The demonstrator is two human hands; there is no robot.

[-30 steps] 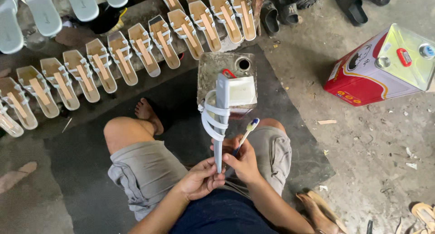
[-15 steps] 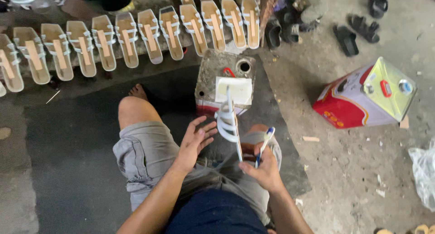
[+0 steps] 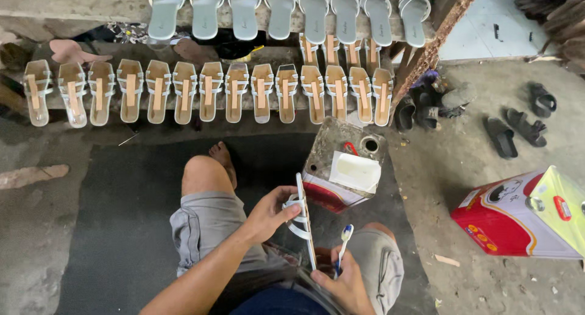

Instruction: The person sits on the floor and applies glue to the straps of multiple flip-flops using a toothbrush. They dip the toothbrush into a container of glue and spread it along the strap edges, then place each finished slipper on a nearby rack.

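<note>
My left hand (image 3: 268, 212) grips a strappy white sandal (image 3: 303, 220) by its straps, holding it edge-on over my lap. My right hand (image 3: 342, 282) holds a blue-and-white toothbrush (image 3: 342, 248), bristles up, just right of the sandal's lower end. A dirty metal tin (image 3: 332, 168) with a round opening and a pale slab (image 3: 356, 170) on its lid stands directly in front of the sandal. I sit on a dark mat (image 3: 122, 229) with my bare left knee (image 3: 201, 171) raised.
A row of several tan-soled sandals (image 3: 207, 92) lies beyond the mat, with pale green sandals (image 3: 286, 10) on a ledge behind. A red and yellow tin (image 3: 524, 214) lies at right. Dark sandals (image 3: 515, 126) sit on the concrete floor.
My left hand moved from my thigh onto the sandal's straps and now carries it. The sandal shifted slightly left and lower. The right hand keeps the toothbrush. The camera tilted upward.
</note>
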